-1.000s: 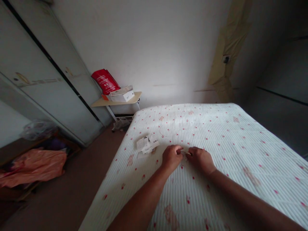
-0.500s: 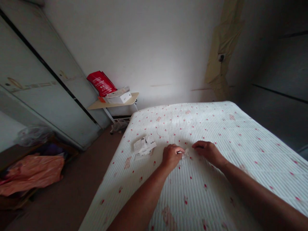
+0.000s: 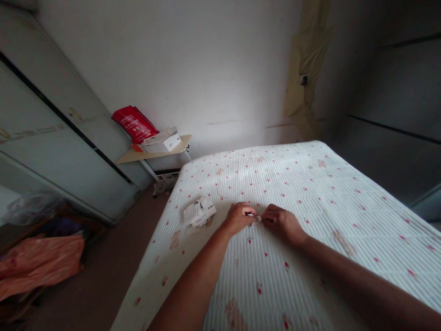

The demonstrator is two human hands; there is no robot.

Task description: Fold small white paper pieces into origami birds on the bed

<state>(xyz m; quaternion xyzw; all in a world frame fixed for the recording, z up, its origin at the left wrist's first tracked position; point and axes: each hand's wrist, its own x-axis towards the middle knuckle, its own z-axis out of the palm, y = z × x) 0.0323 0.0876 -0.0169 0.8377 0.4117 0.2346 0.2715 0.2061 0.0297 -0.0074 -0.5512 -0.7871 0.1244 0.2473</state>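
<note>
Over the middle of the bed, my left hand (image 3: 238, 218) pinches a small, crumpled, see-through piece that looks like plastic (image 3: 256, 220). My right hand (image 3: 283, 224) is close beside it, its thumb and fingers pressed together at the right side of the same piece. The fingers hide most of what lies between them, so its exact kind does not show. To the left of my left hand, several printed white papers (image 3: 199, 212) lie in a loose pile on the white quilted bedspread (image 3: 275, 179), which has red dots.
Beyond the bed's far left corner, a small table (image 3: 179, 146) bears a white box (image 3: 168, 143) and a red bag (image 3: 135, 124). Orange cloth or plastic (image 3: 44, 262) lies low at the left. A wall socket (image 3: 304, 80) is at the back.
My right hand has moved left to the small plastic piece, closing the gap between my hands. My left hand still pinches it. The whole view has shifted slightly.
</note>
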